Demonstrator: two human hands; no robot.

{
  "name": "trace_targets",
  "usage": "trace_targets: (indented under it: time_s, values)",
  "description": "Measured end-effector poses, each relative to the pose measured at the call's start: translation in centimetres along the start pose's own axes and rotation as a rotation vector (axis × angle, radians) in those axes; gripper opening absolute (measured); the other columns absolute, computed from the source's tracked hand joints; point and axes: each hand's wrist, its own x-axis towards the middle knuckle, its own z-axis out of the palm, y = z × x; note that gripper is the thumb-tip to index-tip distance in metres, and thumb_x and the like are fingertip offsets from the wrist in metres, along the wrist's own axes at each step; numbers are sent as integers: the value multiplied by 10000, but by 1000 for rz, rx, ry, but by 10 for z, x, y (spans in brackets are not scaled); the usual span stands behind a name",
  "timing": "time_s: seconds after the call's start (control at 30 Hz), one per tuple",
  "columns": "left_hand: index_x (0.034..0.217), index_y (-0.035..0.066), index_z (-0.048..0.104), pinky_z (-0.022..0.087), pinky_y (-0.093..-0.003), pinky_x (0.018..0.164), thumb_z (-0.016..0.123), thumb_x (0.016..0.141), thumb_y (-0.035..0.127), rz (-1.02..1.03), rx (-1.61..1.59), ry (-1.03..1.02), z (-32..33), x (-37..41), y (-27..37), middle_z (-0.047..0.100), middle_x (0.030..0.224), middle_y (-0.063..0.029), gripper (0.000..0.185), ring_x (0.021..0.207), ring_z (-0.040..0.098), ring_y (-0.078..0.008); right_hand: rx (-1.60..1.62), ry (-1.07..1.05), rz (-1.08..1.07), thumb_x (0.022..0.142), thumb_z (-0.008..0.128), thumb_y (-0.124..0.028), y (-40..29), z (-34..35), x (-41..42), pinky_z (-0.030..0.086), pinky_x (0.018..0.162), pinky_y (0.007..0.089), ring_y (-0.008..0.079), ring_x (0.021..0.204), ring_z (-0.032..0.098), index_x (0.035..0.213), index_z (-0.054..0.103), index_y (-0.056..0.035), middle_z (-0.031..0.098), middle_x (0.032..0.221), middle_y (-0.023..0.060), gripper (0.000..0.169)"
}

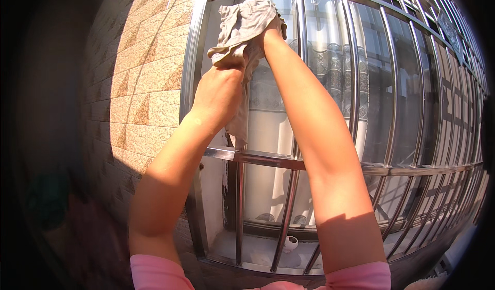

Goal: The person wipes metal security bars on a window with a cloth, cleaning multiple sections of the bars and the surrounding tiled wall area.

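A crumpled light grey cloth (247, 21) is bunched around a vertical metal bar near the left end of the window grille, and a strip of it hangs down to the middle crossbar. My left hand (221, 91) grips the cloth's lower part, its fingers curled and partly covered. Higher up and to the right, my right hand (273, 31) holds the bunched top; the fabric hides most of its fingers. Both arms reach up in front of the polished metal grille (267, 159).
A tan tiled wall (154, 77) borders the grille's left frame post (187, 77). Behind the bars are window glass and patterned curtains (334, 65). On the sill (255, 247) sits a small white round object (290, 244). More bars stretch away to the right.
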Motion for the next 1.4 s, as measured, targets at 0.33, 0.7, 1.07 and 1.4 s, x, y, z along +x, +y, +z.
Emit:
trace_targets:
  time_s: [0.33, 0.7, 1.07, 1.4]
  values:
    - [1136, -22, 584, 472, -423, 845, 656, 767, 104, -179, -207, 85, 17, 30, -57, 606, 1061, -205, 397, 986, 575, -388, -891, -244, -252, 912, 470, -341, -49, 4, 45, 491, 909, 409, 314, 1099, 603, 1152, 624, -40, 625, 1184, 165, 414]
    - [850, -64, 546, 452, -476, 730, 552, 877, 343, -462, -414, -327, 45, 12, -30, 600, 836, -263, 408, 826, 563, -441, -240, 138, -21, 798, 612, -275, -15, 29, 4, 540, 773, 422, 388, 890, 655, 930, 680, -19, 666, 984, 228, 296]
    - [774, -3, 592, 447, -466, 758, 553, 871, 298, -73, -4, -643, -18, -104, 24, 639, 775, -182, 319, 757, 625, -359, -177, -154, 75, 864, 555, -198, -13, 21, -175, 535, 833, 414, 391, 978, 636, 1044, 598, 43, 622, 1081, 263, 304]
    - [625, 88, 575, 463, -370, 527, 615, 809, 212, 236, -56, -690, -75, -157, 90, 595, 619, -62, 225, 579, 612, -240, -371, -379, 169, 718, 740, -121, -5, 6, -291, 529, 839, 282, 271, 1002, 645, 1075, 478, 114, 627, 1042, 212, 501]
